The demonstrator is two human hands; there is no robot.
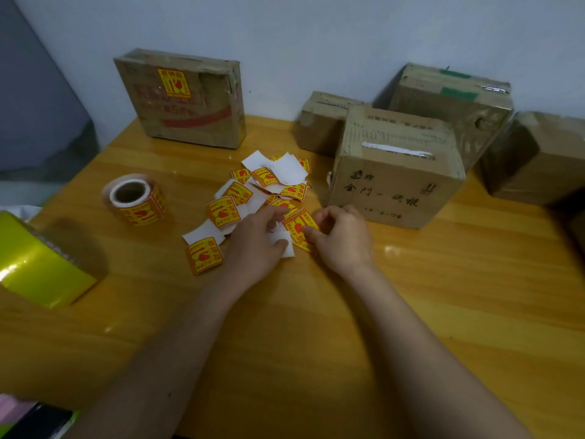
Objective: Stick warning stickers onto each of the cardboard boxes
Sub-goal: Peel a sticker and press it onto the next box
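Observation:
A yellow-and-red warning sticker [298, 227] is pinched between my left hand [258, 240] and my right hand [343, 237], with its white backing under my left thumb. Several loose stickers [240, 193] and white backings lie in a heap just beyond my hands. A sticker roll [136, 199] stands to the left. A flat cardboard box [186, 115] leaning on the wall carries one sticker [174, 83]. The nearest box [395, 182] stands right of my hands and shows no sticker.
More cardboard boxes line the wall at the back right: a small one [319, 125], a taller one [449, 106] and one at the far right [538, 160]. A yellow-green packet [38, 267] lies at the left edge of the wooden table [316, 327].

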